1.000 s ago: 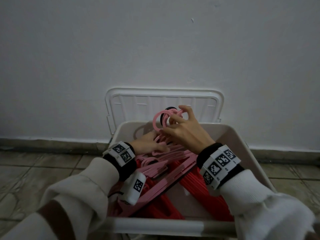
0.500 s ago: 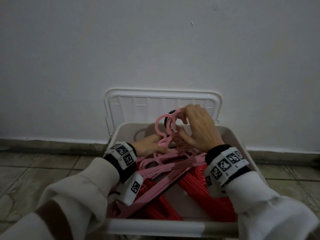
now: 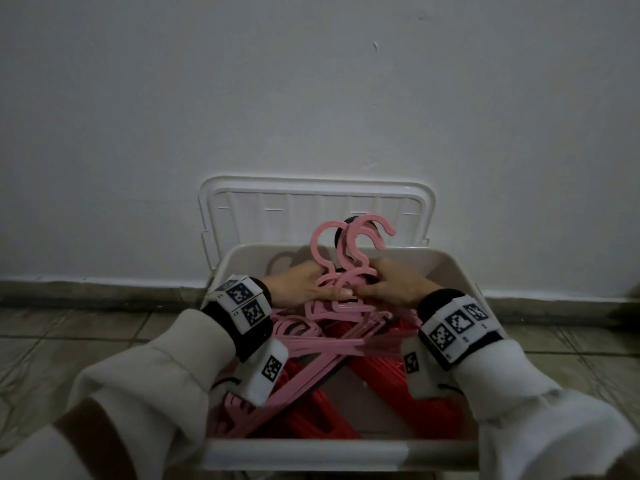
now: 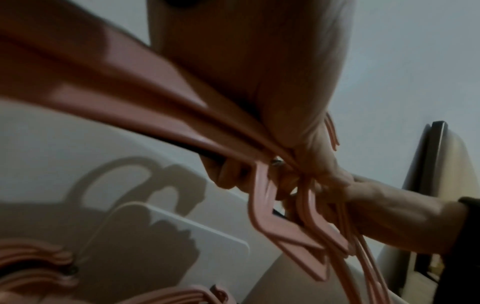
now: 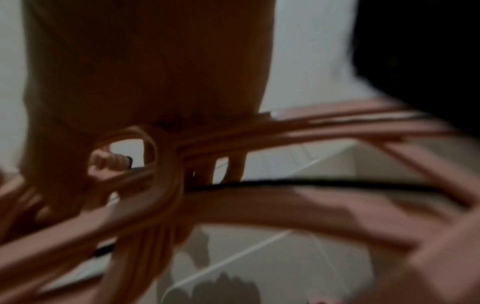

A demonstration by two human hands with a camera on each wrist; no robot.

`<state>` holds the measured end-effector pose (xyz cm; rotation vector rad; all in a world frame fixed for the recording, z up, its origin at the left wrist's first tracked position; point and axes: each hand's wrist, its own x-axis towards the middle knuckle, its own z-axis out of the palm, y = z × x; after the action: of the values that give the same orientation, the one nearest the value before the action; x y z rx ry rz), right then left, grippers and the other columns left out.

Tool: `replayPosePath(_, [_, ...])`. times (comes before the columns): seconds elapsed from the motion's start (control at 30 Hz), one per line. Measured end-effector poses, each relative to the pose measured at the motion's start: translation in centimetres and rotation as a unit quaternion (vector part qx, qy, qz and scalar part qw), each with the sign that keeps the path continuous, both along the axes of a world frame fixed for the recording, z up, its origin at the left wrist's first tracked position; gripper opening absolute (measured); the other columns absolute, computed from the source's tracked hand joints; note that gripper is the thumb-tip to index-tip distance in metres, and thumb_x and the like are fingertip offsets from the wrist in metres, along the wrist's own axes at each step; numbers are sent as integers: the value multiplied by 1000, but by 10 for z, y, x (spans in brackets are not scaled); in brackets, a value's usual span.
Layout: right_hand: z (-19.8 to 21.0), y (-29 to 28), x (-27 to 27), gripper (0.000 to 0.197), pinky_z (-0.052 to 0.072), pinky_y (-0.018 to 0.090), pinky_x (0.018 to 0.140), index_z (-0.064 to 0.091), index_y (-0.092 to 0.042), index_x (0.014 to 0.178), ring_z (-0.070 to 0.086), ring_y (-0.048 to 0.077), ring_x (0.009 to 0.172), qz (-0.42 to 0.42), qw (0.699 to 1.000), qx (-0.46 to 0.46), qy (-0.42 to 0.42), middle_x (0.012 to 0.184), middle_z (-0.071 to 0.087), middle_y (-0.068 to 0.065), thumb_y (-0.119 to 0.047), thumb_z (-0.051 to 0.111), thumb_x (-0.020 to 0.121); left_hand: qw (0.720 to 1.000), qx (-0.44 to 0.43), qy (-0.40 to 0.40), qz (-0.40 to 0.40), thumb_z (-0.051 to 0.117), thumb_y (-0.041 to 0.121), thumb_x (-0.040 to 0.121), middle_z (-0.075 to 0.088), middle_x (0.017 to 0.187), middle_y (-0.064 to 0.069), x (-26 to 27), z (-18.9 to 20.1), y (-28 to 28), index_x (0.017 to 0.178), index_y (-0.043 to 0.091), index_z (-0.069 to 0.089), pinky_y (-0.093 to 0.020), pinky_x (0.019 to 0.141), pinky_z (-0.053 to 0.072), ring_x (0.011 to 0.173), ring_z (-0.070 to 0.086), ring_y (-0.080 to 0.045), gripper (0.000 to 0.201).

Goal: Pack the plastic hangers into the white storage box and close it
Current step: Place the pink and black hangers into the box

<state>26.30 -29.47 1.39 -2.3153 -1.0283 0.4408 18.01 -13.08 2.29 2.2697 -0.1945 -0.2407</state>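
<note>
Your left hand (image 3: 300,285) and right hand (image 3: 391,288) — fingers curled round pink plastic hangers (image 3: 341,271), hooks pointing up toward the wall, arms trailing back into the white plastic storage box (image 3: 446,268).

smooth glossy plastic pink hangers (image 3: 346,317), matt white plastic box (image 3: 311,457), knitted cloth sleeves (image 3: 166,386), rough tiled floor (image 3: 69,334).

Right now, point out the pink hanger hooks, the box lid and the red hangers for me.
pink hanger hooks (image 3: 349,244): head view, on the curved neck of the front hook.
box lid (image 3: 311,206): head view, on its ribbed inner face, leaning against the wall.
red hangers (image 3: 388,372): head view, on the right-hand stack.
</note>
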Motion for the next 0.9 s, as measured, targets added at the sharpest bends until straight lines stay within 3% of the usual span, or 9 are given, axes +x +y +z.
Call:
replayPosePath(0.13, [-6,4,-6,28,50,37,72,65,-12,87,62,26,78,-67,987,-5,-145,82,68,8,-39,65,78,999,8,-23,23,67,20,85,63,113,-8,6,-1,-2,119,10,55,-23,90,49,103,60,-20,37])
replayPosePath(0.2, [0,7,-9,25,46,35,69,62,-13,93,61,30,83,-86,976,3,-199,87,68,10,-35,61,81,998,24,-41,45,66,12,83,64,104,-15,10,-2,-6,112,7,57,-41,89,51,95,61,-26,31])
replayPosePath(0.33, [7,7,-6,31,41,37,71,54,-14,114,59,32,93,-81,962,-7,-261,99,66,12,-29,56,87,981,125,-108,100,60,17,84,63,99,-7,11,0,-13,107,12,58,-34,84,47,93,59,-25,24])
replayPosePath(0.4, [5,6,-4,28,38,35,72,55,-7,110,58,31,93,-38,976,23,-214,102,63,12,-24,59,88,969,187,-131,97,53,19,90,56,92,-4,8,0,-14,92,14,50,-26,76,40,91,56,-24,7])
replayPosePath(0.47, [0,6,0,25,40,32,74,59,-1,103,58,29,90,0,986,38,-163,100,63,13,-20,62,87,966,218,-121,67,47,16,93,49,89,-3,5,-3,-15,85,14,43,-21,69,33,87,53,-23,9])
replayPosePath(0.63, [-7,4,4,28,46,43,86,60,0,107,60,29,93,-2,997,7,-73,101,66,15,-19,64,86,972,203,-86,86,42,15,95,59,99,-10,2,-15,-23,111,7,51,-25,73,35,94,58,-27,20])
replayPosePath(0.77, [-4,-6,6,41,46,38,92,54,-4,118,58,24,97,13,999,-25,-19,112,60,7,-19,69,83,962,244,-90,81,40,12,94,60,100,-17,1,-24,-33,99,7,47,-31,73,41,92,59,-32,10])
replayPosePath(0.83, [3,-17,9,58,40,29,101,47,-13,131,51,16,110,9,997,-59,42,122,51,-3,-17,73,79,955,278,-88,53,39,12,95,55,97,-16,-3,-27,-35,100,4,48,-30,72,38,93,58,-33,13])
replayPosePath(0.9, [7,-26,13,64,35,25,106,47,-16,133,48,15,120,20,993,-91,71,131,52,-3,-14,75,76,957,279,-79,27,38,11,97,51,95,-14,-8,-28,-37,104,-2,49,-26,69,34,93,57,-33,19])
